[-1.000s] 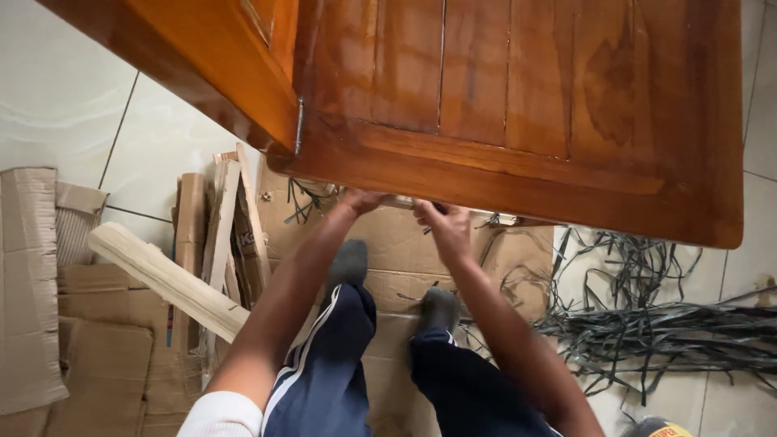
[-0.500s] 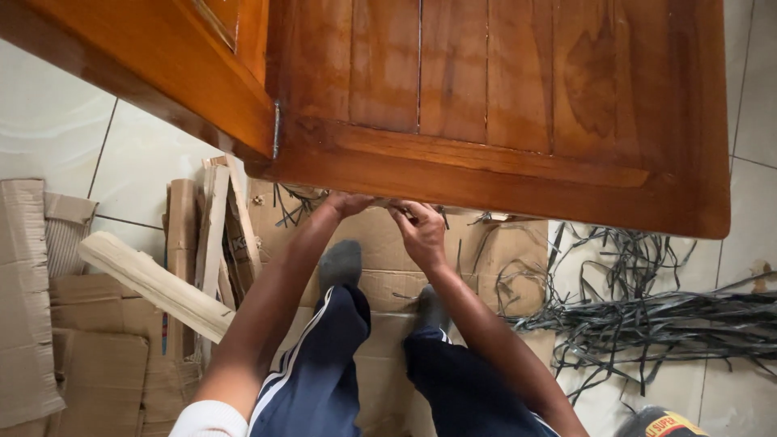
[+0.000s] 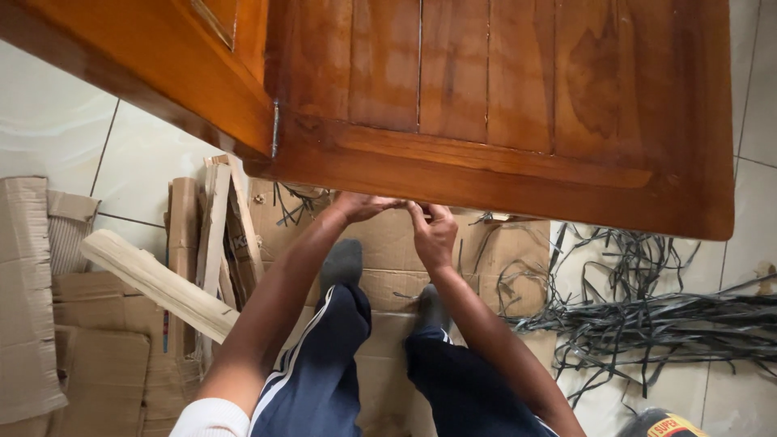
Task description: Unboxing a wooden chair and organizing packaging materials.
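The floor [image 3: 48, 129] is pale tile, covered with flat cardboard [image 3: 97, 364] and a heap of grey straps [image 3: 664, 324] at the right. Both hands, left hand [image 3: 364, 207] and right hand [image 3: 433, 235], touch the lower edge of the wooden door [image 3: 486, 97]; whether either grip is clenched, I cannot tell.

Both hands [image 3: 405, 218] raised, fingertips together, arms extended.

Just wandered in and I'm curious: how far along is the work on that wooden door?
Done: the varnished wooden door hangs on its hinge beside the frame. In hand: the left hand and right hand work under its bottom edge; what they grip is hidden. Left: cardboard, wood offcuts and black strapping litter the floor.
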